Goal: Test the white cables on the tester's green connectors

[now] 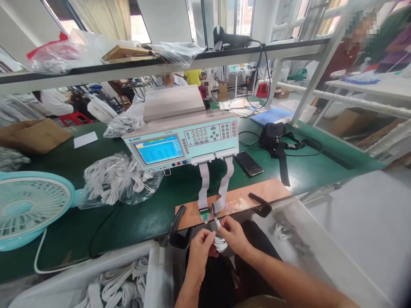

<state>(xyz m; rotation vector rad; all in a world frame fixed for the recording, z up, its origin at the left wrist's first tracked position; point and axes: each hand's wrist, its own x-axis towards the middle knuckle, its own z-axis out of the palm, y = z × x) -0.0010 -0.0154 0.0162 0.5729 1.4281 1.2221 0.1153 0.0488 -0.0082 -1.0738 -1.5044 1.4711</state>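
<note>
Both the left hand (201, 247) and the right hand (233, 234) are closed around a coiled white cable (220, 244), its plug just above the fingers at the tester's socket (213, 210); seating it squarely looks next.

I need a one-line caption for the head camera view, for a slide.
Both hands, left hand and right hand, hold a coiled white cable beneath a cable tester on a green bench.
</note>
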